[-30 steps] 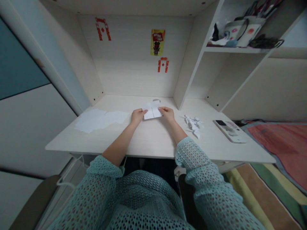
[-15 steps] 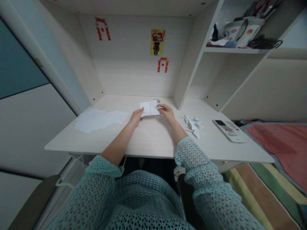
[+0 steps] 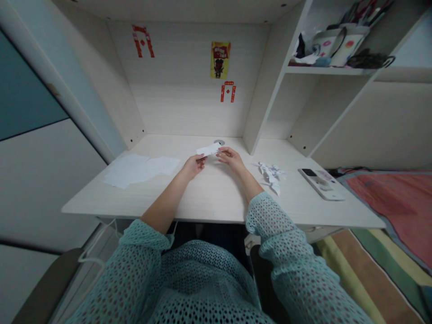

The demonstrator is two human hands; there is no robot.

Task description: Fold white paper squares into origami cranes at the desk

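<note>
A small piece of white paper (image 3: 207, 149), seen as a narrow strip, is held up between my two hands above the desk. My left hand (image 3: 194, 165) grips its left end, thumb on top and fingers curled beneath. At the other end my right hand (image 3: 232, 158) pinches the paper between thumb and fingers. To the left lie several flat white sheets (image 3: 138, 168), overlapping. Right of my right arm sits a little heap of folded white paper pieces (image 3: 271, 174); their exact shape is too small to make out.
A phone (image 3: 320, 183) lies at the right of the white desk (image 3: 209, 202). Behind my hands is a round grey cable-hole cover (image 3: 219, 142). An upright partition (image 3: 266, 90) stands at the back right, with decorated cups (image 3: 347, 45) on the shelf above.
The paper has gone from a creased, broad face turned toward me to a narrow strip. My left fingers have curled further under it; both hands stay in about the same place.
</note>
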